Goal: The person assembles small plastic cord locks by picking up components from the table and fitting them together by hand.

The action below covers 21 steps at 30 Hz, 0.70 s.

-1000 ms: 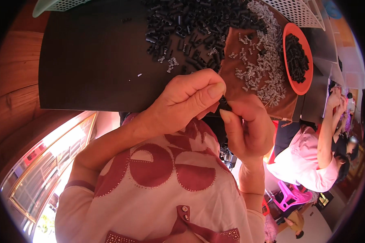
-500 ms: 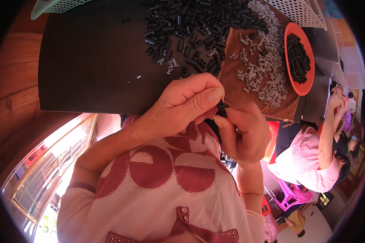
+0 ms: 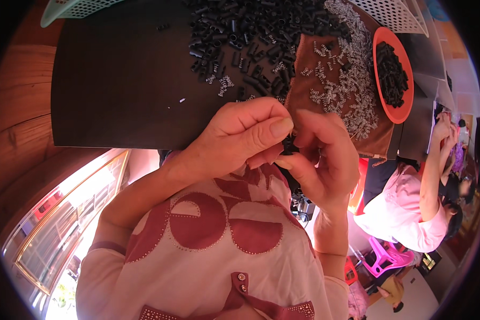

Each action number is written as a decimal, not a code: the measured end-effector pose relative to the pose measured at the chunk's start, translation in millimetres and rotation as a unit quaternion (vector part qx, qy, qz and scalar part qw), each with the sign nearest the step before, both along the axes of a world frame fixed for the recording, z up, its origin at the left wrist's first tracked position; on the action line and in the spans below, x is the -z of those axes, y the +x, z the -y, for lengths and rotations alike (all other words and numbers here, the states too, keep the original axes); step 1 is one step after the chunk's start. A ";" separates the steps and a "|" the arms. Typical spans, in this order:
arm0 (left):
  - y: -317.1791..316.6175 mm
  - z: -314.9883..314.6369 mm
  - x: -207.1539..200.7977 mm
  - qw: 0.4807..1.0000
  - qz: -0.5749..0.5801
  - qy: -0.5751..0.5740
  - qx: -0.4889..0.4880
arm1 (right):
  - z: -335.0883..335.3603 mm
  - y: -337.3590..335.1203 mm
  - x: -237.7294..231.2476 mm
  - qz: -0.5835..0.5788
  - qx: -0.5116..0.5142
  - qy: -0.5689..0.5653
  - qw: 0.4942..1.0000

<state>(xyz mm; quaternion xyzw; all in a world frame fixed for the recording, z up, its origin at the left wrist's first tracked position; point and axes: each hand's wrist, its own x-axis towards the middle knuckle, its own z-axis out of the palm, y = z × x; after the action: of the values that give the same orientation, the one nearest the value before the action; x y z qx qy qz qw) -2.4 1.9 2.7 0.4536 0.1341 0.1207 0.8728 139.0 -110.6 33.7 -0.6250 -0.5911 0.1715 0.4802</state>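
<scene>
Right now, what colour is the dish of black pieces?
The dish is orange-red, clearest in the head view.

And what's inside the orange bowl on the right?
Inside the orange bowl lies a heap of small black pieces, elongated in shape. Whatever is beneath the top layer, including the floor under the heap, is covered and can't be seen.

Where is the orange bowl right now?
In the head view, the orange bowl is at upper right, just right of the silver springs heaped on the brown cloth.
</scene>
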 end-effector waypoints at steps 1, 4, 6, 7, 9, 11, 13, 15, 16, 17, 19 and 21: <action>0.5 3.0 4.3 1.000 0.000 0.000 0.000 | -2.5 1.2 -2.5 0.005 -0.001 -0.017 1.000; 1.9 11.0 12.3 0.995 0.007 -0.099 -0.021 | -5.2 5.9 5.6 0.054 -0.049 0.009 0.997; -0.2 9.1 8.2 0.986 -0.008 -0.169 0.002 | -4.9 5.7 5.0 0.075 -0.051 0.020 0.996; -0.2 9.7 8.7 0.986 -0.009 -0.169 0.001 | -4.7 5.4 4.9 0.096 -0.054 0.029 0.994; -0.7 10.3 8.9 0.986 -0.010 -0.168 0.003 | -4.1 3.9 5.2 0.098 -0.048 0.038 0.993; -0.6 9.9 6.4 0.987 -0.017 -0.160 0.013 | -4.1 1.6 6.5 0.098 -0.041 0.047 0.993; 0.1 9.2 3.9 0.988 -0.024 -0.151 0.023 | -6.6 -1.8 9.0 0.115 -0.012 0.085 0.990; 0.4 7.2 2.1 0.988 -0.031 -0.146 0.041 | -9.4 0.6 13.9 0.122 -0.021 0.104 0.987; 0.5 6.8 2.3 0.988 -0.031 -0.146 0.041 | -10.2 1.7 15.3 0.128 -0.031 0.123 0.984; 0.4 6.1 2.3 0.987 -0.032 -0.149 0.051 | -10.1 1.8 14.3 0.128 -0.030 0.123 0.984; 0.6 4.9 1.5 0.986 -0.032 -0.152 0.061 | -10.3 2.5 11.4 0.121 -0.040 0.106 0.986; 1.4 3.6 0.2 0.985 -0.040 -0.154 0.064 | -11.6 3.7 11.5 0.120 -0.041 0.111 0.986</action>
<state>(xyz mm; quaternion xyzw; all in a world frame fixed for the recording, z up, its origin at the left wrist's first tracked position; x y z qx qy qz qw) -0.9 -1.7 2.5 0.3257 0.1570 0.0246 0.9320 142.6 -99.0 22.3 -0.5589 -0.6849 0.0484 0.4651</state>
